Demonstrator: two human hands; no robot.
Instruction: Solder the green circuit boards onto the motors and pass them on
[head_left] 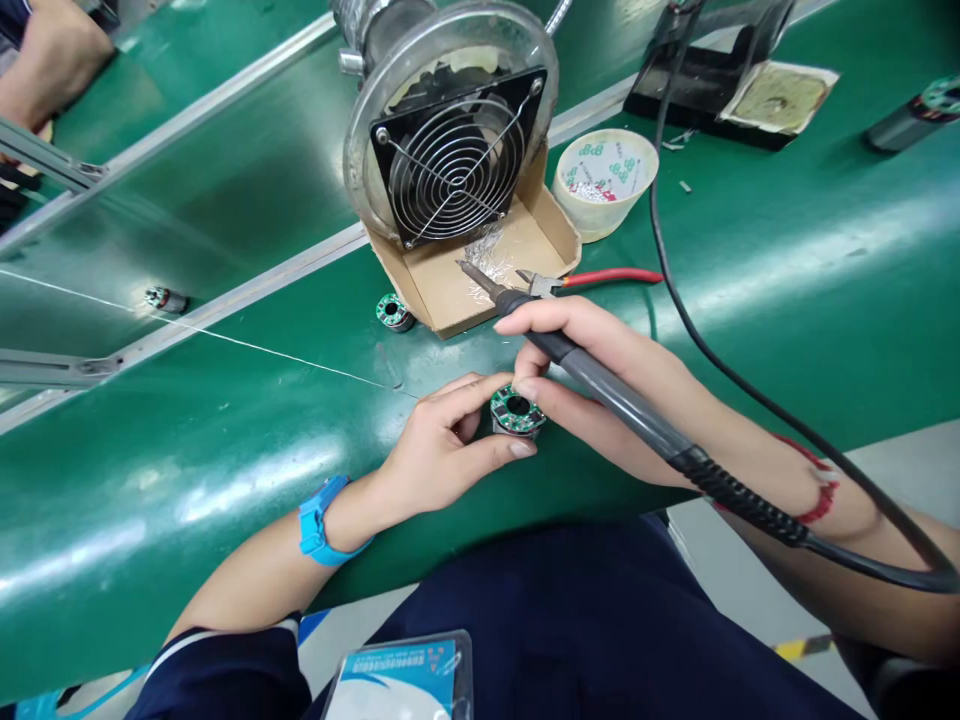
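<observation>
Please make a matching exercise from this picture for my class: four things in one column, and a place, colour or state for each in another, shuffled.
1. Soldering iron
2. Diagonal cutters
3. Wristwatch
4. Round circuit board

A. Blue
B. Between the thumb and fingers of the left hand
C. Held in the right hand
D. Red-handled

Pairs: 1-C, 2-D, 3-A, 4-B

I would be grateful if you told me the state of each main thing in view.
Left hand: gripping the round part.
Right hand: holding the soldering iron.
Round part: circuit board facing up.
Soldering iron: held, pointing toward the cardboard tray.
Cardboard tray: open, holding wire bits.
Cutters: lying down, unheld.
Fan: spinning or not, cannot tell.
Tape roll: lying flat.
Blue watch: worn.
Second round part: beside the cardboard tray, board up.
</observation>
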